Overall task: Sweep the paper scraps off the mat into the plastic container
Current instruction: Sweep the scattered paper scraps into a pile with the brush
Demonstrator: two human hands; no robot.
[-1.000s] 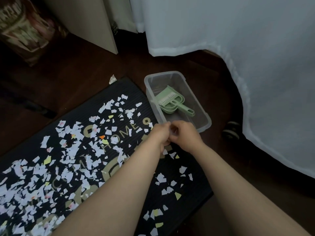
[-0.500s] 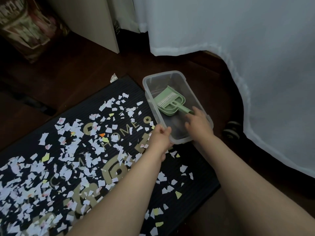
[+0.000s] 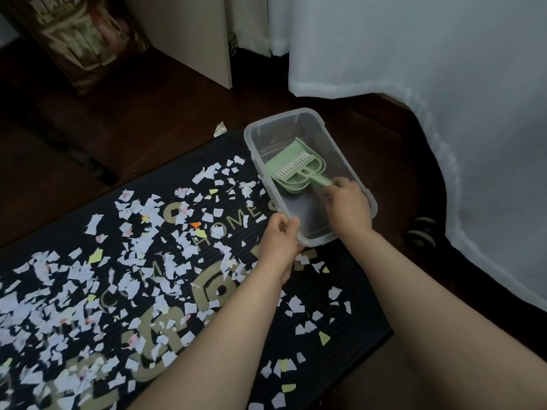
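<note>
Scraps (image 3: 148, 261): small torn bits, mostly white, a few yellow or orange, strewn over the dark mat (image 3: 359, 313). The clear container (image 3: 296, 113) stood at the mat's far corner. My left hand (image 3: 279, 241) gripped its near rim; my right hand (image 3: 347, 207) curled round the green dustpan (image 3: 296, 170) handle inside.

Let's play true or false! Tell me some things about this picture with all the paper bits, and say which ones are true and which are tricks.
1. The green dustpan lies inside the plastic container. True.
2. The right hand grips the dustpan's handle. True.
3. The mat is clean. False: paper scraps are spread all over it.
4. The container is full of scraps. False: only the dustpan shows inside it.
5. The left hand lies flat on the mat. False: it grips the container's near corner.
</note>
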